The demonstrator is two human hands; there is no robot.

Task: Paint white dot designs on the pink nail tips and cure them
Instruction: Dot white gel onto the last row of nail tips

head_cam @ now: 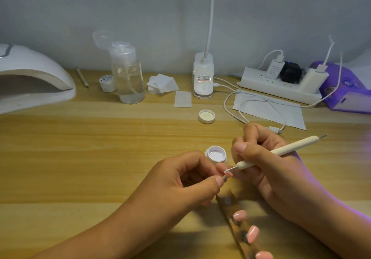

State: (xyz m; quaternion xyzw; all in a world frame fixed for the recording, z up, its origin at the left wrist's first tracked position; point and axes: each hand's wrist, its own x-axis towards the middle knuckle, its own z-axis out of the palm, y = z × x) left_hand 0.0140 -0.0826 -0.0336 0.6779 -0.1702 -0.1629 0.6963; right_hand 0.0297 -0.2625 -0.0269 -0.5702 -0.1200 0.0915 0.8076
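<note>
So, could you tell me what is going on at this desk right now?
A person is decorating nail tips. The left hand pinches one pink nail tip, while the right hand holds a white dotting tool like a pen, its fine end on that tip. An open jar of white gel sits just behind the hands. Three more pink tips wait on a wooden strip nearer the person, with no dots visible. The curing lamp stands at the far left.

Rear of wooden table [80,138]: clear pump bottle [128,74], cap flipped open; white pads [161,84] beside it; lamp base [203,76]; power strip [281,84] with chargers; purple packet [345,90] far right.
</note>
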